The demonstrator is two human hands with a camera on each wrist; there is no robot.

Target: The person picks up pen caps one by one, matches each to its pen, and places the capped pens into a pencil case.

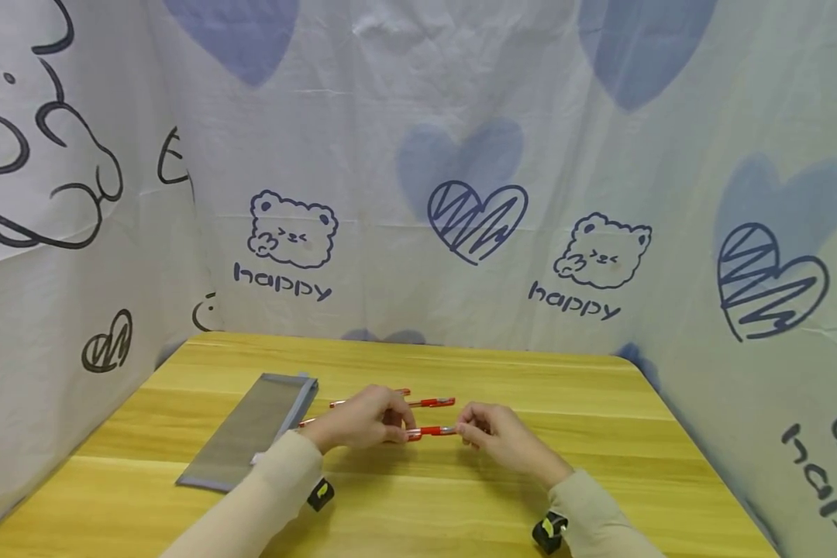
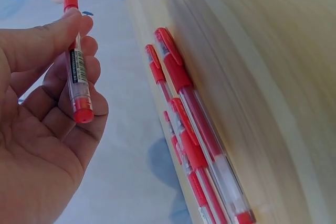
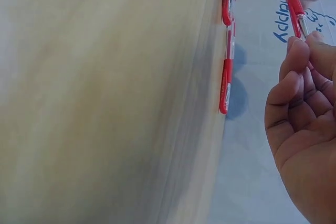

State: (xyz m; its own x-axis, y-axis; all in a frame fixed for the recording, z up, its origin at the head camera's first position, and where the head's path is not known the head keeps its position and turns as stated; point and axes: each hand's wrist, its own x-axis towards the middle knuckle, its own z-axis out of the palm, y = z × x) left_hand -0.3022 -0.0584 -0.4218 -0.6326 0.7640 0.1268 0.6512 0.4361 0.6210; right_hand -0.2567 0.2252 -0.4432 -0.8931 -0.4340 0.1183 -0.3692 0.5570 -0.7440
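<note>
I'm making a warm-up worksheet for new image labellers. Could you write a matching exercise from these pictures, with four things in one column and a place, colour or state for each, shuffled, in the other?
Column one
1. pouch
2. cloth backdrop
3. tabletop
4. left hand

Column two
A. yellow, with wood grain
B. holding a red pen
C. grey, lying flat, partly behind a sleeve in the head view
D. white, printed with hearts and the word "happy"

Right pairs: 1-C, 2-D, 3-A, 4-B
</note>
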